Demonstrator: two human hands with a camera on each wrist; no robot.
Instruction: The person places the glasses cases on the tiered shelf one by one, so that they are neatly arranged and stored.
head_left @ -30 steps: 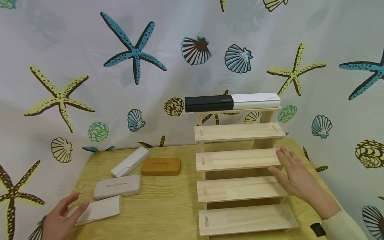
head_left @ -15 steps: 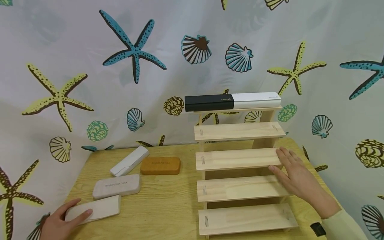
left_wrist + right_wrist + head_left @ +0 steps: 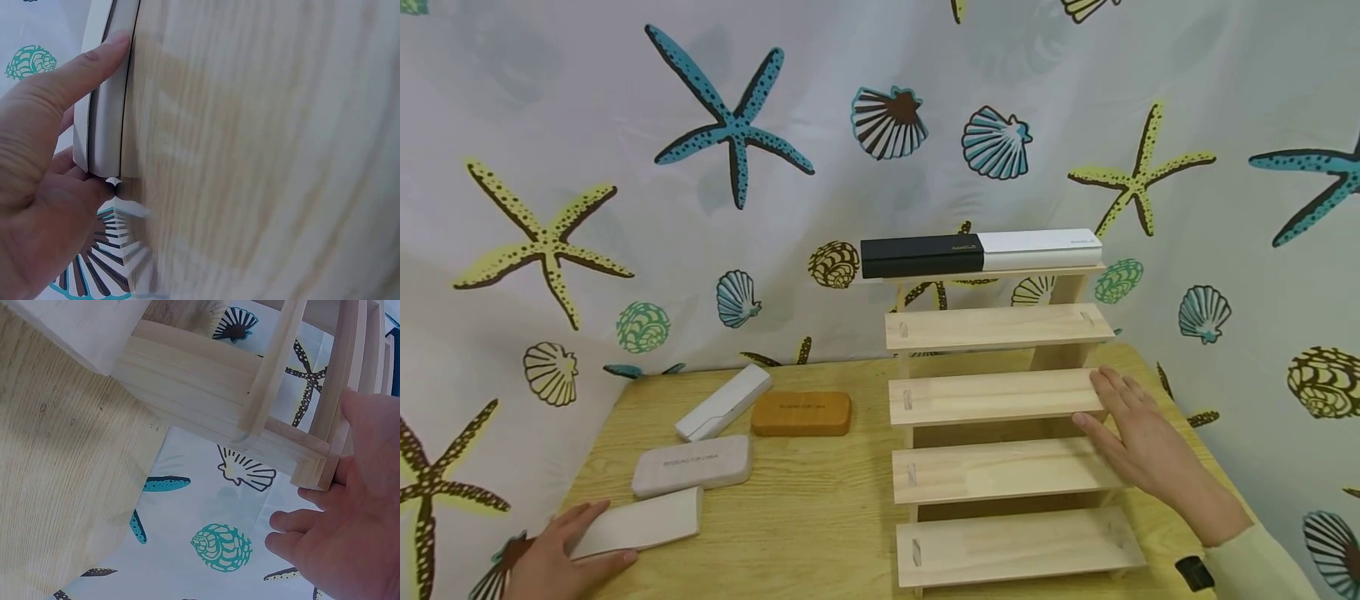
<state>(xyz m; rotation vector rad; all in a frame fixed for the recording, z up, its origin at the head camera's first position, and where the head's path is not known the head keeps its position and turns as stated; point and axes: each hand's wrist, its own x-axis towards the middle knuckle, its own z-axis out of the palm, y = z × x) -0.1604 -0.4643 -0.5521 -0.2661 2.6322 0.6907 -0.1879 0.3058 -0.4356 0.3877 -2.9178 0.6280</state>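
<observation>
Lying between left fingers [image 3: 580, 516]: white case [image 3: 647, 522]

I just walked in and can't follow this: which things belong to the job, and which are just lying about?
Likely in the job:
white case, gripped by the left hand
wooden rack, touched by the right hand

Perhaps just lying about:
pale grey case, orange case, slim white box
black box and another white box atop the rack

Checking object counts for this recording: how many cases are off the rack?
4: white case at the back, orange case to its right, grey case nearer, cream case nearest, gripped by the left hand. None appears hidden.
</observation>
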